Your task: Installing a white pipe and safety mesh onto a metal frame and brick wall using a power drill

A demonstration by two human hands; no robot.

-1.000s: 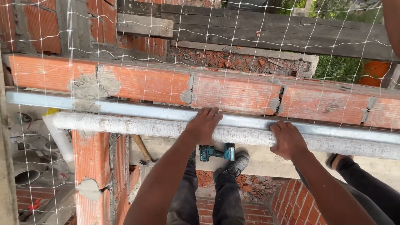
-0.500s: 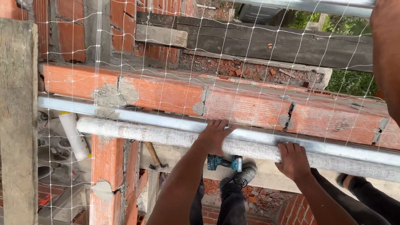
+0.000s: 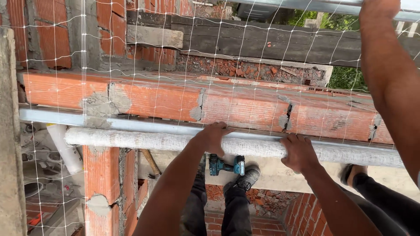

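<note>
Both hands are laid on a roll of white netting atop a brick wall.

The left hand (image 3: 215,136) and right hand (image 3: 298,151) are curled over the roll (image 3: 144,140) — apparently to steady it against the metal rail (image 3: 52,117) just beyond. A cordless drill (image 3: 225,165) lies below, near the shoe (image 3: 247,177).

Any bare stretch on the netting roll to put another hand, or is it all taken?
Free: the netting roll from its left end to the left hand, the short gap between that and the right hand, and the run right of it. Crowded: behind the roll, where the metal rail sits tight against the brick course.
</note>
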